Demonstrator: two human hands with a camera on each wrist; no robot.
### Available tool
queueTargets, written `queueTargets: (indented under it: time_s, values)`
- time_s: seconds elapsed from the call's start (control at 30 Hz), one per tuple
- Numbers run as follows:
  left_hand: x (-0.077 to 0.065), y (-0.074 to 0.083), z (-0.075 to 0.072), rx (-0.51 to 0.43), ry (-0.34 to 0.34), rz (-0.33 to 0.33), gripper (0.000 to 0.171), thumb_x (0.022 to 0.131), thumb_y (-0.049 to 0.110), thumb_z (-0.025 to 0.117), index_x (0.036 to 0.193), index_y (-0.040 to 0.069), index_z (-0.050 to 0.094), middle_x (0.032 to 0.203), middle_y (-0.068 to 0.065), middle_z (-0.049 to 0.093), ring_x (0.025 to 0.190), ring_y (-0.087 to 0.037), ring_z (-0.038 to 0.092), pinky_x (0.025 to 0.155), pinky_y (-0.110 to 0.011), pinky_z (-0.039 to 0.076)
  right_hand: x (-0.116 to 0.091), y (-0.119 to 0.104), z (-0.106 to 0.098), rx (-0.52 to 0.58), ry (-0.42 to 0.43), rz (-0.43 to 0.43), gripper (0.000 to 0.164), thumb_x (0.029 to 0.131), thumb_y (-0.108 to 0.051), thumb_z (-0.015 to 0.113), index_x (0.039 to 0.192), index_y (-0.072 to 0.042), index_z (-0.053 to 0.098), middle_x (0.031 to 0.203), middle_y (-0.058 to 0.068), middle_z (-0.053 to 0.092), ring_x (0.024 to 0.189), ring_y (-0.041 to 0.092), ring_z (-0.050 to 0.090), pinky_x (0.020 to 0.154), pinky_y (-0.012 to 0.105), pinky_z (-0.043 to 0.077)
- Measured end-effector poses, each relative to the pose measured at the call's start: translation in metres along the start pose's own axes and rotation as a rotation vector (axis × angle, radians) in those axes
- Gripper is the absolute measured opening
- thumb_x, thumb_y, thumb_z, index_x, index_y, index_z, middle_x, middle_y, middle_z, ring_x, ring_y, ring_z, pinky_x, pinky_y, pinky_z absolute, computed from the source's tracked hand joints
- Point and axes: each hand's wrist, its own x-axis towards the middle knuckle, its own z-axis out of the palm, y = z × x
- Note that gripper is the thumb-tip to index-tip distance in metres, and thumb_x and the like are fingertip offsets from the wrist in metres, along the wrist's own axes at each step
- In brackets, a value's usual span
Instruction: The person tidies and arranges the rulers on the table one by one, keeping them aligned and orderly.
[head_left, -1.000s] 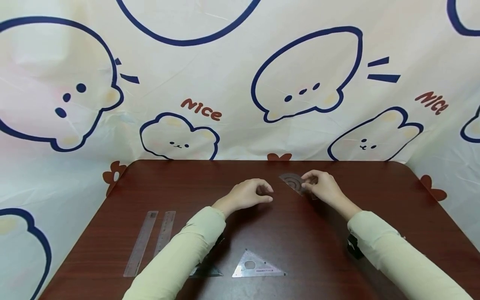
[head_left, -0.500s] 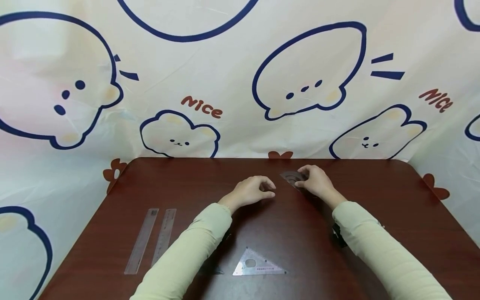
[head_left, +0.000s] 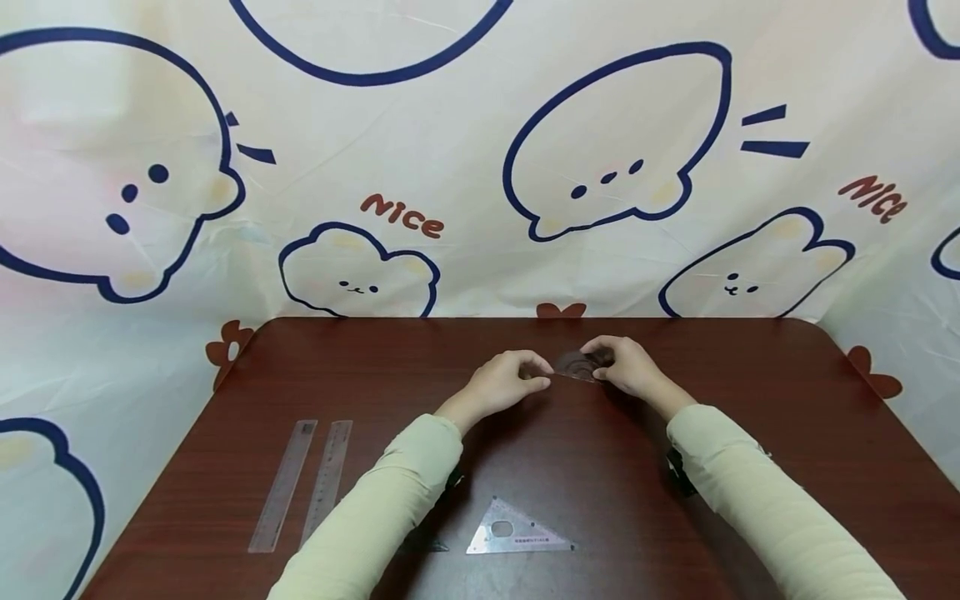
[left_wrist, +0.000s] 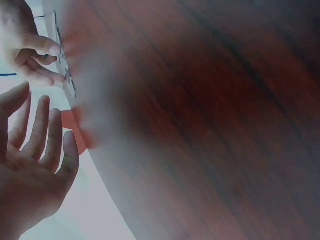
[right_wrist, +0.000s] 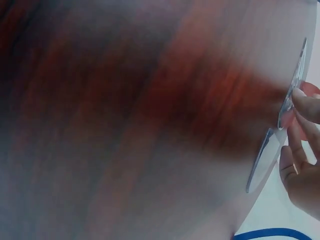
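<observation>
A clear protractor is near the far edge of the table, pinched at its right part between the thumb and fingers of my right hand. The right wrist view shows it nearly edge-on, with the right thumb against it. My left hand hovers to its left, fingertips right at the protractor's left corner in the head view. In the left wrist view, the left hand has relaxed, spread fingers and holds nothing.
Two clear rulers lie side by side at the left of the brown table. A clear set square lies at the front middle. Beside it, another dark-looking piece is mostly hidden by the left sleeve. A cartoon-print cloth hangs behind.
My right hand has moved left with the protractor, which has turned so its straight edge lies more level. The left hand has shifted slightly right, and its fingertips now meet the protractor's corner in view.
</observation>
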Motion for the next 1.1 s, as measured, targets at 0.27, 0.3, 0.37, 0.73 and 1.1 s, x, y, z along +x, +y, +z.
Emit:
queueTargets:
  time_s: [0.27,0.3,0.37,0.73,1.1]
  values:
    - [0.0,0.0,0.003,0.014,0.002,-0.047,0.025,0.098,0.022,0.065,0.122,0.017,0.068,0.114,0.003,0.066,0.098,-0.015,0.06,0.089,-0.041,0.045,-0.008,0.002,-0.001,0.038,0.037,0.083,0.031,0.091,-0.004,0.07,0.122,-0.002,0.065,0.118,0.019,0.064,0.092,0.03,0.059,0.079,0.042,0.049]
    - [0.001,0.0,0.004,0.015,-0.005,-0.049,0.026,0.098,0.022,0.065,0.124,0.016,0.068,0.115,0.002,0.066,0.1,-0.015,0.06,0.089,-0.04,0.045,-0.009,0.001,-0.001,0.037,0.046,0.095,0.03,0.092,-0.005,0.07,0.122,-0.002,0.065,0.118,0.019,0.064,0.086,0.028,0.058,0.074,0.04,0.048]
    - [0.005,0.001,0.006,0.02,-0.013,-0.051,0.028,0.098,0.021,0.065,0.126,0.015,0.067,0.118,0.001,0.065,0.103,-0.016,0.059,0.091,-0.04,0.045,-0.012,0.0,-0.001,0.044,0.06,0.115,0.03,0.092,-0.006,0.07,0.121,-0.001,0.065,0.117,0.019,0.064,0.078,0.026,0.056,0.067,0.038,0.047]
    - [0.027,0.007,0.016,0.103,0.065,-0.106,0.029,0.098,0.023,0.064,0.127,0.018,0.066,0.124,0.002,0.064,0.115,-0.018,0.059,0.099,-0.047,0.041,-0.023,0.0,-0.003,0.0,0.089,0.146,0.03,0.091,-0.006,0.071,0.119,0.001,0.065,0.116,0.021,0.064,0.096,0.033,0.06,0.086,0.05,0.047]
    - [0.037,0.007,0.023,0.144,0.043,-0.07,0.029,0.096,0.023,0.068,0.125,0.022,0.068,0.13,0.003,0.059,0.114,-0.015,0.057,0.094,-0.042,0.044,-0.025,0.009,-0.008,-0.031,0.042,0.083,0.034,0.087,-0.006,0.075,0.119,0.0,0.065,0.118,0.022,0.063,0.106,0.037,0.059,0.091,0.052,0.046]
